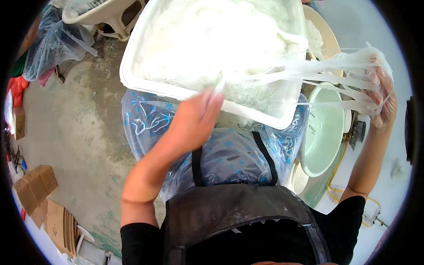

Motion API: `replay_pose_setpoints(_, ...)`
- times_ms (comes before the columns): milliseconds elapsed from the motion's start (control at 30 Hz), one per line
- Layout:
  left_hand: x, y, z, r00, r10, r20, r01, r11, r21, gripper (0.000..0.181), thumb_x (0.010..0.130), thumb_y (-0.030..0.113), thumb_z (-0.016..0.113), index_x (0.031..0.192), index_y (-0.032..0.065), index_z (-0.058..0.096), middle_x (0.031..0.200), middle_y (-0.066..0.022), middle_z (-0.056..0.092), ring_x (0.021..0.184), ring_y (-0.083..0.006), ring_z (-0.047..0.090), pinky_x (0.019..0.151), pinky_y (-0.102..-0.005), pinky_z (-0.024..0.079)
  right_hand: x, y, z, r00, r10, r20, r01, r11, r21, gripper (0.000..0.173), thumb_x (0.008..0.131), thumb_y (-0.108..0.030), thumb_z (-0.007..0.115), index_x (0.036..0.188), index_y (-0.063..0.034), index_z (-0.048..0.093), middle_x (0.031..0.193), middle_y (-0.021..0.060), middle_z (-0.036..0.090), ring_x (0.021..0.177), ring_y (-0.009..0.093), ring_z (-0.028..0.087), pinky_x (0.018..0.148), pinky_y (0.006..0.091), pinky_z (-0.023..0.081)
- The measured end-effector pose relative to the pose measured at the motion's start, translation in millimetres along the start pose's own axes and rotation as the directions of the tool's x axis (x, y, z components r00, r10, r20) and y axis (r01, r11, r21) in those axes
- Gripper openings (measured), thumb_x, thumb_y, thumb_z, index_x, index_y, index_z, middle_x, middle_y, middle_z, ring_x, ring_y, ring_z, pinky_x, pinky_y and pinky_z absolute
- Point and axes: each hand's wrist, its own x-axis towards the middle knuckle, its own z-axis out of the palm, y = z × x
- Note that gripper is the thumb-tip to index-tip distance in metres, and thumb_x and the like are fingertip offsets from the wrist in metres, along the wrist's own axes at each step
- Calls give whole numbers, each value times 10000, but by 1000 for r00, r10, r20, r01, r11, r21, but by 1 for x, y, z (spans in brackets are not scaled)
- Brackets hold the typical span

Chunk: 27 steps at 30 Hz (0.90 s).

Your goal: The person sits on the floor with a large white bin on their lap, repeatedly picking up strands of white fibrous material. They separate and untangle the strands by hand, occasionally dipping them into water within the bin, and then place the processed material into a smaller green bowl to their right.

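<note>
A white rectangular plastic tub (256, 115) rests at my knees, over a clear plastic apron (228, 145) with blue snowflake prints. It holds a heap of wet whitish strands (212, 43), overexposed; they look like casings. My right hand (381, 89) is raised beyond the tub's right side, its fingers curled into a bundle of these strands. From there the strands (318, 74) stretch back across the tub's right rim. Over the near rim, my left hand (195, 122) pinches a slim pale item (220, 82), blurred by motion; whether it is a tool or a strand, I cannot tell.
A pale green basin (326, 132) stands right of my legs, with a beige basin (326, 29) beyond it. A yellow cable (336, 165) runs along the right side. At left are a plastic chair (109, 16) and cardboard boxes (36, 185) on the concrete floor (76, 126).
</note>
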Motion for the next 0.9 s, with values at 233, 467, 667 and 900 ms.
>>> replay_pose_setpoints(233,-61,-6,21,836,479,-267,-301,808,506,171,833,155,568,917,6,563,827,-151,608,756,-298,585,700,-378,469,-14,9,5,989,-145,-33,149,976,157,226,909,-117,456,1078,24,508,864,133,590,493,105,518,334,189,456)
replay_pose_setpoints(467,19,77,97,846,515,-137,-528,845,-83,356,828,293,590,930,-42,534,1018,-251,552,907,-357,544,784,-421,427,-7,33,60,977,35,210,-107,932,345,181,903,-152,471,990,-10,542,792,82,602,500,109,534,356,191,458)
replay_pose_setpoints(667,49,121,79,849,249,466,-180,966,-187,450,868,389,516,875,-61,534,756,-185,598,717,-304,567,691,-382,439,-14,76,50,994,52,92,-86,901,426,183,868,-158,543,965,-8,583,846,99,621,649,144,585,563,239,468)
replay_pose_setpoints(900,54,118,25,838,-49,544,-29,991,134,437,930,365,450,690,3,498,542,-10,358,546,-108,333,503,-306,333,-18,146,-5,969,173,177,149,166,-975,404,785,-219,642,1132,-33,554,1038,190,596,999,325,541,878,392,403)
